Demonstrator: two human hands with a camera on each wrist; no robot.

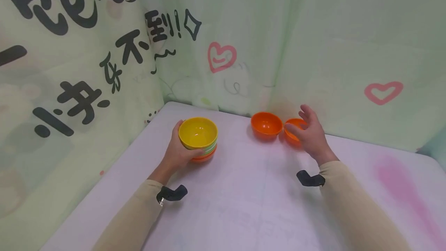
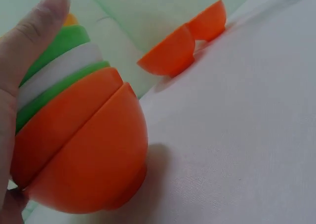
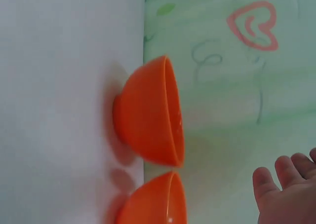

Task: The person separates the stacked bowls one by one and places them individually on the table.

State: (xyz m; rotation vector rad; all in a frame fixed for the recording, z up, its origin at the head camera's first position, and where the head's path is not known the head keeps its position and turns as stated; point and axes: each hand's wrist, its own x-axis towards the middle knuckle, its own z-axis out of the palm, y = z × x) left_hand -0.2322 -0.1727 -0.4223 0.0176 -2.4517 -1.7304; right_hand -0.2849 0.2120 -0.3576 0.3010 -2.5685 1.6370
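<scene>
My left hand (image 1: 178, 151) grips a stack of nested bowls from its left side, the thumb across the near side. On top sits a yellow bowl (image 1: 198, 133). Below it, the left wrist view shows green bowls, a white bowl (image 2: 86, 56) between them, and orange bowls (image 2: 108, 150) at the bottom. Whether the stack's base touches the table cannot be told. Near the back edge stand two more orange bowls, a left one (image 1: 266, 124) and a right one (image 1: 290, 136). My right hand (image 1: 313, 136), fingers spread and holding nothing, hovers over the right one and partly hides it.
A white table (image 1: 237, 204) carries the bowls, with a pink stain (image 1: 397, 177) on its right side. Behind and to the left hangs a pale green curtain (image 1: 331, 49) with dark lettering and pink hearts, close behind the two separate bowls.
</scene>
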